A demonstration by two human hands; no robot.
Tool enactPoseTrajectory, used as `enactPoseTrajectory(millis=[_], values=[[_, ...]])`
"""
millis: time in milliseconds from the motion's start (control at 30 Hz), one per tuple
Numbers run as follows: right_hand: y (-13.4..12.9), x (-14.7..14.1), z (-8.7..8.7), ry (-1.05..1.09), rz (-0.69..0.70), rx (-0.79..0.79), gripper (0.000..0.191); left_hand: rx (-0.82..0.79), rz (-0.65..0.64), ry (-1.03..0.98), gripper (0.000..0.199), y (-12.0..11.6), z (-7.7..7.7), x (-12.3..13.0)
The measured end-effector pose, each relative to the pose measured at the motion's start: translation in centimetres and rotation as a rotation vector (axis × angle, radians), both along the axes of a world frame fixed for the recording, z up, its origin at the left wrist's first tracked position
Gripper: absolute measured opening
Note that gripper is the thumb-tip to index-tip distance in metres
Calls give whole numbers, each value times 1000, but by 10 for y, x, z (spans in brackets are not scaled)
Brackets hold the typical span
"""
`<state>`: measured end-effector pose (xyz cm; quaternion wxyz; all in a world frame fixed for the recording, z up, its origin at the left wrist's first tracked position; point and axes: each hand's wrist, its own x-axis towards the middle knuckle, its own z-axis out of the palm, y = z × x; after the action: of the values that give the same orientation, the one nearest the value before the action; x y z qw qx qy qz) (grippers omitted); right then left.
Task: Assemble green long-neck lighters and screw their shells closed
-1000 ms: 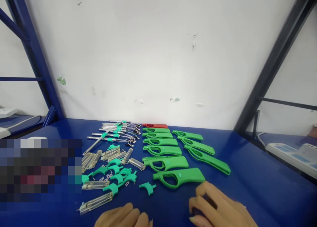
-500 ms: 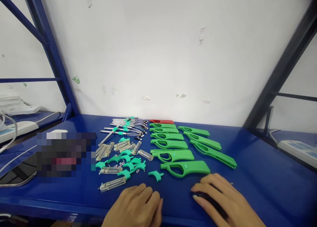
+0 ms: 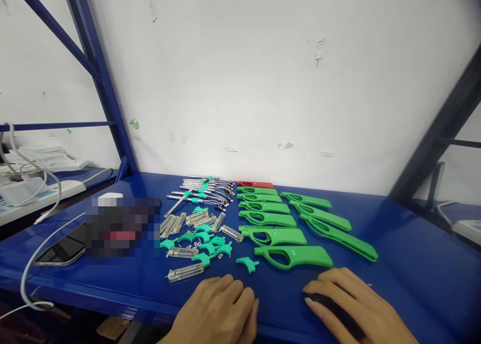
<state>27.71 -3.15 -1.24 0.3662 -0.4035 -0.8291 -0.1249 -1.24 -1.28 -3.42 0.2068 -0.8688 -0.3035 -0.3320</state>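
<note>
My left hand (image 3: 221, 311) rests closed at the table's front edge, its fingers curled under; nothing shows in it. My right hand (image 3: 356, 304) is wrapped round a dark, elongated object (image 3: 338, 313), perhaps a computer mouse. Just beyond are green lighter shells (image 3: 310, 256), with a red shell (image 3: 255, 184) at the back of their column. Teal trigger pieces (image 3: 247, 264) and clear fuel tanks (image 3: 186, 272) lie loosely to the left. Behind them sit metal rods (image 3: 180, 199) with teal collars and thin wires.
On the left, a phone (image 3: 63, 246), a white cable (image 3: 28, 269) and a blurred dark item (image 3: 124, 229) lie on the blue table (image 3: 143, 279). Blue posts (image 3: 108, 83) and a white wall stand behind. A power strip (image 3: 63, 189) sits farther left.
The view has turned slightly left, so the table items appear farther right and more of the phone and cable shows. Both hands keep much the same pose.
</note>
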Motion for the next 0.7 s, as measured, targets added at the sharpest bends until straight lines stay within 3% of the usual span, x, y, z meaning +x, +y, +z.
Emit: enactPoseTrajectory(millis=[700], values=[[-2,-1,3,-35,-22,40,33,17,-9,-4,32,0,-1,-2]])
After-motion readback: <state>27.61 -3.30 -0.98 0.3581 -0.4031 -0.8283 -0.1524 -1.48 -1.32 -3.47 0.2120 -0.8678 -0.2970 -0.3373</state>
